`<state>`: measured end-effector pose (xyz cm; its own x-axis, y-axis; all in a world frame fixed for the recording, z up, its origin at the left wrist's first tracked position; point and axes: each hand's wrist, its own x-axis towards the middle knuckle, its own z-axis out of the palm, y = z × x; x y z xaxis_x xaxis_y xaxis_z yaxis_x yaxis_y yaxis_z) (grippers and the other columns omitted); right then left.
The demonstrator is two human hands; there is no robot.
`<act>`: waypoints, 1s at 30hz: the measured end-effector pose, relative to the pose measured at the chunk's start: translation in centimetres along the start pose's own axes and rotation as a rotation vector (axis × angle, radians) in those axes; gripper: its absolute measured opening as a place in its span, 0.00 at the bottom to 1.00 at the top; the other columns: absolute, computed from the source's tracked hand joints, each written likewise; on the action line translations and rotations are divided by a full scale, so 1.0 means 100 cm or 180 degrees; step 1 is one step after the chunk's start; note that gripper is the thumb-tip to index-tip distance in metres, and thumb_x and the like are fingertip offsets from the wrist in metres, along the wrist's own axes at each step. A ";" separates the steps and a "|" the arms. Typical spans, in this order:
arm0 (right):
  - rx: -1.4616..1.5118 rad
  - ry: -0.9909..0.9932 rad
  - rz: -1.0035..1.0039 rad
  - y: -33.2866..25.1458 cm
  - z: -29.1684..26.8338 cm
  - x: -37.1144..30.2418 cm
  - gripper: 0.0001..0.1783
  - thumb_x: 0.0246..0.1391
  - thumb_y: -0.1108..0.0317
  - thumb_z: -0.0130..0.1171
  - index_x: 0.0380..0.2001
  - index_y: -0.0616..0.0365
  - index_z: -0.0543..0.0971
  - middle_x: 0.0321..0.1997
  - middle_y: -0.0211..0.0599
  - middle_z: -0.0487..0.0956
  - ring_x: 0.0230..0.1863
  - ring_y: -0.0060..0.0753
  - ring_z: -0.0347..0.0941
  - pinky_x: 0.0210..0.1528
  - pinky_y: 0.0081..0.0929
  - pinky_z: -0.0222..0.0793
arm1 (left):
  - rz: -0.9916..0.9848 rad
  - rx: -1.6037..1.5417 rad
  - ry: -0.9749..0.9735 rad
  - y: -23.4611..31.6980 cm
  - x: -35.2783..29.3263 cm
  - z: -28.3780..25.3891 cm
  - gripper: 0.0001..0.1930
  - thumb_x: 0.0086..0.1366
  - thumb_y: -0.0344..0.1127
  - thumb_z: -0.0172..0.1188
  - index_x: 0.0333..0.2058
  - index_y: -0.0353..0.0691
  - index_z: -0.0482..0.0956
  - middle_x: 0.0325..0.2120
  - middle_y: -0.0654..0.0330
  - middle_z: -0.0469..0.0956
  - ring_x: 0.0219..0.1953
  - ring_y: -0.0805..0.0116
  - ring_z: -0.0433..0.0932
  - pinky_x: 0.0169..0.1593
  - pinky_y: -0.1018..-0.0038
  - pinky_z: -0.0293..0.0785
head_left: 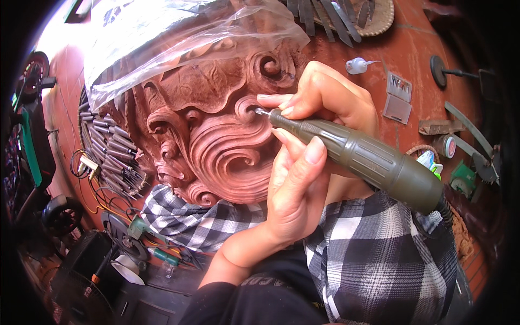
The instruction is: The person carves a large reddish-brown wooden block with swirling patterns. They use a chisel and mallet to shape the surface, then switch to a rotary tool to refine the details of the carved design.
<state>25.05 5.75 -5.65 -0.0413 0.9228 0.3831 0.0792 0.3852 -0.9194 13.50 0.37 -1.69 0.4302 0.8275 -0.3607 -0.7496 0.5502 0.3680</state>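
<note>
A reddish-brown wood carving (227, 146) with curling scrolls and flowing grooves lies in front of me. My right hand (338, 100) pinches the front end of an olive-green rotary tool (374, 157), whose body slants down to the right. The thin metal bit (262, 111) reaches a small scroll on the carving; whether it touches the wood is hard to tell. From below, my left hand (298, 187) steadies the same tool, thumb against its side and a fingertip near its nose. Some left fingers are hidden or folded. Clear plastic sheeting (189, 49) covers the carving's far part.
Many chisels (116, 151) lie bundled at the left near cables. At the far right are a basket of blades (374, 21), a small squeeze bottle (357, 65) and an open case of bits (398, 97). A checked cloth (200, 219) lies along the carving's near edge.
</note>
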 end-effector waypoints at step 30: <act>0.0694 -0.0426 0.0189 0.001 -0.006 -0.008 0.13 0.52 0.86 0.61 0.37 0.60 0.72 0.36 0.34 0.67 0.35 0.22 0.69 0.61 0.66 0.72 | -0.0199 0.0145 -0.0026 -0.001 0.004 0.002 0.20 0.74 0.40 0.54 0.59 0.39 0.63 0.55 0.61 0.70 0.60 0.72 0.66 0.67 0.67 0.57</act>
<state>25.73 5.01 -5.96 -0.1755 0.9290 0.3259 -0.1306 0.3062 -0.9430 13.83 0.65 -1.68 0.4797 0.7921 -0.3774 -0.6976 0.6052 0.3835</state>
